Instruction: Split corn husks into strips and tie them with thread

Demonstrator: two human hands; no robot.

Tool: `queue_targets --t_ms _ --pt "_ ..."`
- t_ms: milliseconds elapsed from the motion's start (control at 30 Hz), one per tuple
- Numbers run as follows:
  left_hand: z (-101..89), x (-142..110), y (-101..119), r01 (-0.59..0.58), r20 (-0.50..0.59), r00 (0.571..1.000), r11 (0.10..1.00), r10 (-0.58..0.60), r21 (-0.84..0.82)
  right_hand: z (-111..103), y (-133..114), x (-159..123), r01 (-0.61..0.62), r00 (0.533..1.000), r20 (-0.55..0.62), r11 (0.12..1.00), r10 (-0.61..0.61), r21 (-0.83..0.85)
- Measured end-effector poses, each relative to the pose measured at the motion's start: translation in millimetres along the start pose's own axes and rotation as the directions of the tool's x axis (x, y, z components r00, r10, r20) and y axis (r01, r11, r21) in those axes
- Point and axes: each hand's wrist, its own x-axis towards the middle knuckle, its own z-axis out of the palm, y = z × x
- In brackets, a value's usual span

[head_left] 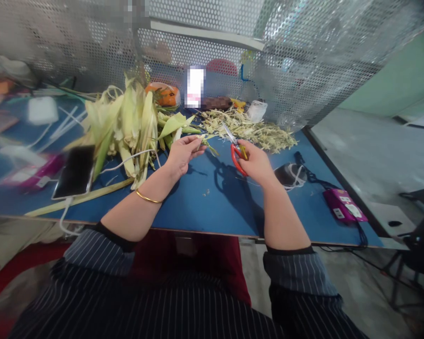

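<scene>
My left hand (182,154) is closed, pinching a small green-and-cream piece of corn husk (211,148) that looks twisted or braided. My right hand (258,163) grips scissors (234,160) with red and yellow handles. Their blades point up and away, a short way right of the husk piece and apart from it. A big heap of corn husks (129,117) lies beyond my left arm. Behind the scissors spreads a pile of thin husk trimmings (268,134).
On the blue table (205,207) a phone (76,170) with a white cable lies left. A dark round object wound with white cord (290,175) and a purple box (344,205) are right. A lit screen (195,87) stands before the perforated metal panel (198,47).
</scene>
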Motion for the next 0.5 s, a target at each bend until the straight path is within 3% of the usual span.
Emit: queue_targets --t_ms 100,200,300,500 --pt "-1.7 6.5 -1.8 -0.096 -0.040 0.994 0.995 0.097 0.022 -0.5 -10.9 -4.1 0.075 0.996 0.001 0.877 -0.086 0.474" --pt "-3.7 11.2 -2.2 -0.156 -0.066 0.985 0.987 0.159 0.041 0.0 -22.9 -10.2 0.012 0.989 0.100 0.726 -0.112 0.687" --pt "-4.7 13.2 -1.5 -0.178 -0.076 0.980 0.982 0.182 0.055 1.6 -26.3 -12.5 -0.020 0.969 0.192 0.730 -0.153 0.683" --pt "-4.6 15.3 -1.2 -0.181 -0.107 0.976 0.981 0.187 0.063 5.2 -25.1 -11.2 0.001 0.967 0.234 0.924 -0.097 0.382"
